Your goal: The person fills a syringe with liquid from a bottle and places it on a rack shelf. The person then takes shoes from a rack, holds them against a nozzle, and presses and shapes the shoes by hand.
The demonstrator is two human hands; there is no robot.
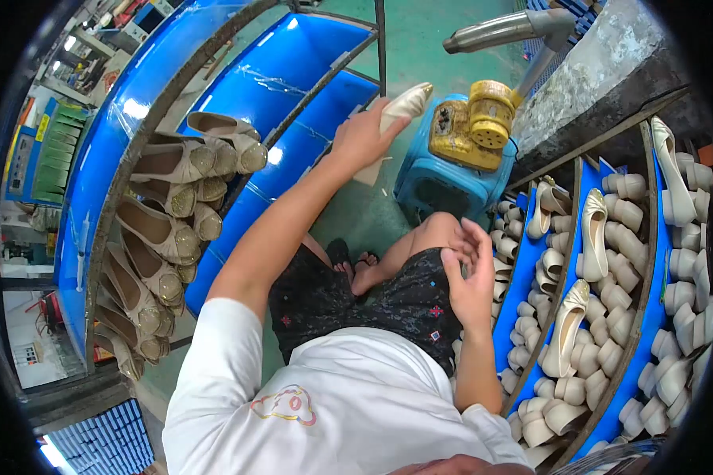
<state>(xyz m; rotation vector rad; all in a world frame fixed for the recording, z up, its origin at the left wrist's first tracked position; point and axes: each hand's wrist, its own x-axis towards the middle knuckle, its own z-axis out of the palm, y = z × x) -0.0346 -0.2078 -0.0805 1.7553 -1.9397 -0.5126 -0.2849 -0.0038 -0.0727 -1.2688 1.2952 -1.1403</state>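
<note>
My left hand [364, 136] is closed around a cream flat shoe [408, 107], held up in front of me with its shiny gold toe pointing away. Part of the shoe is hidden by my fingers and palm. Beside my right knee, my right hand [471, 277] is raised with its fingers apart and slightly curled, holding nothing. The nearest thing to the held shoe is a worn yellow blower-like machine [471, 131] on a blue plastic stool [451, 190]. A metal nozzle [491, 33] on a pipe rises above that machine.
On my left, a curved blue rack [293, 59] carries glittery-toed flat shoes [162, 222] stacked in rows. To my right, blue-lined wooden shelves [558, 309] hold many beige shoes, with cream gold-toed flats [594, 237] on top. A rough concrete block [602, 79] stands behind the machine.
</note>
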